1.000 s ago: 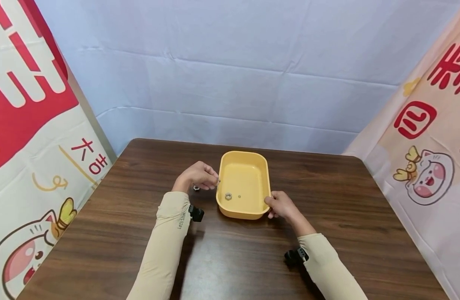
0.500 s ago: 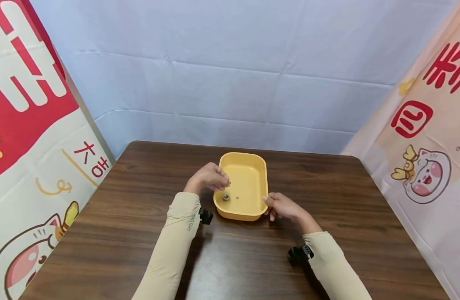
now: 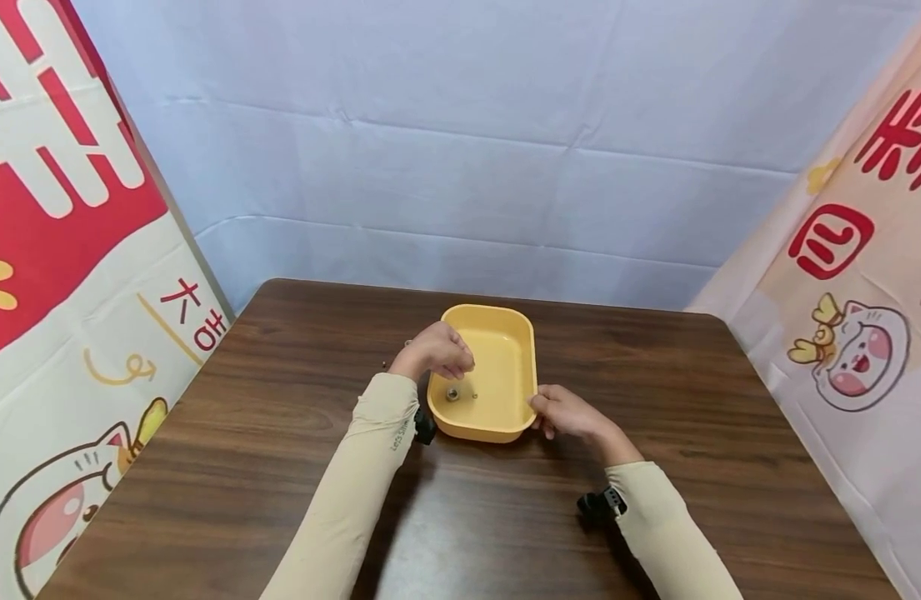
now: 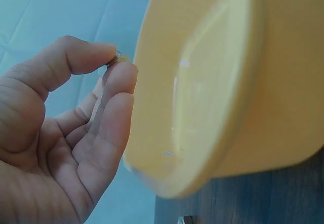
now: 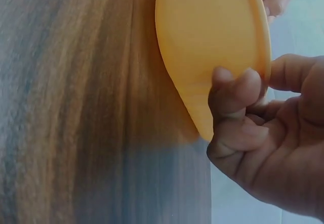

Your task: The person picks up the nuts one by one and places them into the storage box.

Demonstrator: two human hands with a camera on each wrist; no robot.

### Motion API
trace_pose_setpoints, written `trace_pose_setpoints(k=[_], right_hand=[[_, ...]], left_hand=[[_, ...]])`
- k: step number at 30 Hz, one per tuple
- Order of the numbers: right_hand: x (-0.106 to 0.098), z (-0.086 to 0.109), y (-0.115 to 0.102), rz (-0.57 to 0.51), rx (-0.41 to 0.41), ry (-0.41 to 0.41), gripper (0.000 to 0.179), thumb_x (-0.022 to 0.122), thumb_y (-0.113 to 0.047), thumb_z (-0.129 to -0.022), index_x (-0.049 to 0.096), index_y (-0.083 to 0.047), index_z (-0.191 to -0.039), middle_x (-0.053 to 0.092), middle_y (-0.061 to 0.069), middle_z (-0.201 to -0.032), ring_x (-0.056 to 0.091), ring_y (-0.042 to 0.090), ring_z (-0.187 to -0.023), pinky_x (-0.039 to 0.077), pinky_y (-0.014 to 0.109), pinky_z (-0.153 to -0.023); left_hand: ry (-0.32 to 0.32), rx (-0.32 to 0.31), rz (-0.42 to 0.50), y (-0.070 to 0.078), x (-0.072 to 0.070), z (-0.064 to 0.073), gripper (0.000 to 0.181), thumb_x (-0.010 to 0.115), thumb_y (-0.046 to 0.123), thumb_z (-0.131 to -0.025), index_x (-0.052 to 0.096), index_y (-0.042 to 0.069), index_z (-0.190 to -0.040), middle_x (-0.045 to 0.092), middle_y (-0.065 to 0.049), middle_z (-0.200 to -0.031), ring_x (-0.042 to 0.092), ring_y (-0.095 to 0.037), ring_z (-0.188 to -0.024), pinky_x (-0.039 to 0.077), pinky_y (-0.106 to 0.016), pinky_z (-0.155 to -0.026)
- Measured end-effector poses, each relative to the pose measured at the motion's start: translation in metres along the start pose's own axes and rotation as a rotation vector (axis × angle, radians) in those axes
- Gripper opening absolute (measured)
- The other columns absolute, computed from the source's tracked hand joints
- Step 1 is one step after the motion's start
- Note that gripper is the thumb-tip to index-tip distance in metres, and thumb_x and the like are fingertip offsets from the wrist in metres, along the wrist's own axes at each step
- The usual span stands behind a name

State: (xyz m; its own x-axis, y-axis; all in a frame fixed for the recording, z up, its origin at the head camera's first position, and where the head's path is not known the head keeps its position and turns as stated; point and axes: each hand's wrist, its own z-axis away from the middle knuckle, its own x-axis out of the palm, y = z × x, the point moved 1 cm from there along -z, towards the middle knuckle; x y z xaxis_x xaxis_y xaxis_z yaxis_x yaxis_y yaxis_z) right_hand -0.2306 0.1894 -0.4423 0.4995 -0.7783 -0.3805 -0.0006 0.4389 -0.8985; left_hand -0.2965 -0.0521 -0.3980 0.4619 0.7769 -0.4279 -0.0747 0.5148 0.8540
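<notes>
My left hand (image 3: 443, 348) is over the left side of a yellow plastic tray (image 3: 508, 367). In the left wrist view, its thumb and forefinger pinch a small shiny metal piece (image 4: 117, 58), mostly covered, so its kind is unclear. A metal nut (image 3: 452, 393) lies on the tray's floor near the front left, and a much smaller piece (image 3: 474, 396) sits to its right. My right hand (image 3: 568, 412) grips the tray's rim at the front right corner, thumb on the rim and curled fingers outside, as the right wrist view (image 5: 268, 118) shows the hand.
The tray stands on a dark wooden table (image 3: 490, 517). Left of it, partly behind my left wrist, small metal bits (image 3: 385, 364) lie on the wood. A pale cloth (image 3: 445, 150) hangs behind the table, with printed banners (image 3: 843, 333) at both sides.
My left hand has moved right, from beside the tray's left rim to above its inside, still pinching the metal piece. The right hand keeps hold of the rim.
</notes>
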Motion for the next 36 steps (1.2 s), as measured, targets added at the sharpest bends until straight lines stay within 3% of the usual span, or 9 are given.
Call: trace_pose_setpoints(k=[8,14,18,26,33,36], right_hand=[[0.002,-0.002,0.002,0.002,0.026,0.125,0.023,0.043,-0.008,-0.094,0.053,0.011,-0.085,0.055,0.011,-0.064,0.045,0.014,-0.041,0.041,0.028,-0.04],[0.004,-0.002,0.003,-0.003,0.05,0.149,0.024,0.043,-0.009,-0.094,0.054,0.011,-0.086,0.055,0.01,-0.062,0.045,0.013,-0.04,0.04,0.026,-0.039],[0.005,-0.002,0.004,-0.016,0.058,0.143,0.023,0.041,-0.009,-0.094,0.054,0.009,-0.085,0.056,0.01,-0.062,0.045,0.013,-0.04,0.04,0.026,-0.039],[0.006,-0.003,0.006,-0.041,0.055,0.142,0.024,0.04,-0.009,-0.094,0.053,0.01,-0.087,0.056,0.011,-0.062,0.045,0.013,-0.039,0.04,0.025,-0.038],[0.007,-0.003,0.006,-0.032,0.042,0.14,0.023,0.04,-0.008,-0.093,0.053,0.01,-0.086,0.057,0.012,-0.062,0.045,0.013,-0.039,0.039,0.024,-0.038],[0.007,-0.003,0.006,-0.037,0.047,0.139,0.024,0.04,-0.008,-0.094,0.052,0.011,-0.086,0.056,0.012,-0.062,0.045,0.013,-0.039,0.04,0.025,-0.038]], left_hand=[[0.01,-0.039,-0.08,0.004,0.001,-0.007,0.008,0.064,0.001,-0.079,0.067,0.001,-0.072,0.066,-0.012,-0.068,0.066,-0.03,-0.07,0.055,-0.035,-0.062],[-0.021,-0.188,-0.14,0.005,0.003,-0.017,0.002,0.065,-0.001,-0.078,0.066,-0.003,-0.079,0.066,-0.014,-0.071,0.066,-0.024,-0.066,0.055,-0.034,-0.063],[-0.012,-0.258,-0.154,0.005,0.004,-0.022,0.011,0.067,-0.001,-0.078,0.065,-0.004,-0.088,0.066,-0.015,-0.072,0.065,-0.021,-0.062,0.055,-0.032,-0.061],[-0.015,-0.283,-0.236,0.007,0.012,-0.027,0.011,0.068,-0.001,-0.078,0.063,-0.005,-0.087,0.062,-0.011,-0.063,0.056,-0.015,-0.048,0.052,-0.027,-0.055],[0.025,-0.314,-0.221,0.007,0.014,-0.028,0.007,0.072,-0.001,-0.078,0.067,-0.003,-0.081,0.062,-0.011,-0.063,0.058,-0.016,-0.051,0.054,-0.032,-0.067],[0.017,-0.317,-0.196,0.007,0.014,-0.029,0.009,0.073,0.0,-0.078,0.067,-0.004,-0.084,0.062,-0.011,-0.064,0.058,-0.016,-0.051,0.054,-0.03,-0.064]])
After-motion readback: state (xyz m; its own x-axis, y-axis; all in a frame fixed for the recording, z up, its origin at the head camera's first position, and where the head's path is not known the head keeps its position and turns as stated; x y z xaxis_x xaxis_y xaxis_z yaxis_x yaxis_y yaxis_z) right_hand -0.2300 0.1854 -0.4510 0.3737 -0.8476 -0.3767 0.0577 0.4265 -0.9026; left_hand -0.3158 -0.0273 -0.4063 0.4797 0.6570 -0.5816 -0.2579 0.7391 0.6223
